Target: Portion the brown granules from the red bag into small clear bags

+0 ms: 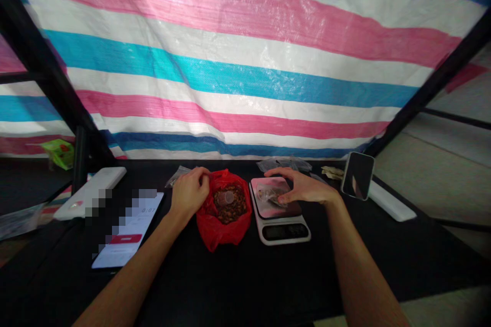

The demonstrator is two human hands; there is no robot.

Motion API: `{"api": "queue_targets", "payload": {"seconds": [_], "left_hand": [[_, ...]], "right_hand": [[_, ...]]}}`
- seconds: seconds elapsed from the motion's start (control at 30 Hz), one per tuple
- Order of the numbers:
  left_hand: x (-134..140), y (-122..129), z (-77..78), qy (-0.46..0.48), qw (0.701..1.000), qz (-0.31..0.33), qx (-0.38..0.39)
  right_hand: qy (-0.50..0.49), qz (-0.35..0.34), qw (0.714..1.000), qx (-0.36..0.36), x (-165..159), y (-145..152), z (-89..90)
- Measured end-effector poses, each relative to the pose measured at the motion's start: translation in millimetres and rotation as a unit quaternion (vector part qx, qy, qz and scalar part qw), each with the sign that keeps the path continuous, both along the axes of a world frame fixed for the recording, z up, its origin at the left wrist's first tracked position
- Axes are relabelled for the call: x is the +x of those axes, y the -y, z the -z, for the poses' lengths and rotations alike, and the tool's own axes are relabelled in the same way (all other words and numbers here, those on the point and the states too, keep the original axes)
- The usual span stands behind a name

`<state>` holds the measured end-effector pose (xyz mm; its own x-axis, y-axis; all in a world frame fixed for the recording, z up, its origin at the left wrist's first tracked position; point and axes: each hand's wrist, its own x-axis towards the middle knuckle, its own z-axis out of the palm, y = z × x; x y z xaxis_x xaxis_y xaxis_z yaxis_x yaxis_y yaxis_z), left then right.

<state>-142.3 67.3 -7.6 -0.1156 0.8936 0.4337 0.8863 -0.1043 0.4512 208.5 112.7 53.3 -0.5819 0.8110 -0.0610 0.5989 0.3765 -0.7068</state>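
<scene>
A red plastic bag [224, 232] stands with its mouth spread, holding many small brown pieces like nuts or seeds. On top of these sits a small clear plastic cup [229, 197]. My left hand [190, 193] is closed at the bag's left rim, its fingertips partly hidden. Right of the bag is a white kitchen scale [284, 237] with a shiny metal plate; its display is too dim to read. A small clear bag [268, 193] lies on the plate. Over it reaches my right hand [307, 186], thumb and fingers apart, the thumb at the clear bag's edge.
Left on the black table [238, 286] lie a lit phone [134, 230] and a white box-like object [94, 191]. Flat clear bags [286, 163] lie behind the scale. A dark-screened phone [357, 176] leans against a white bar [391, 202] at right. Striped sheeting [238, 76] hangs behind.
</scene>
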Motion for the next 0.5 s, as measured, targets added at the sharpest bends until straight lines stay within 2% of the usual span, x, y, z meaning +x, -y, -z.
{"api": "queue_targets", "payload": {"seconds": [0.17, 0.5], "left_hand": [[0.4, 1.1, -3.1, -0.023, 0.999, -0.026, -0.001], [-3.1, -1.6, -0.3, 0.036, 0.997, -0.014, 0.067]], "right_hand": [[0.037, -0.028, 0.999, -0.006, -1.5, 0.8, -3.2], [0.059, -0.041, 0.997, 0.007, -4.4, 5.0, -6.2]]}}
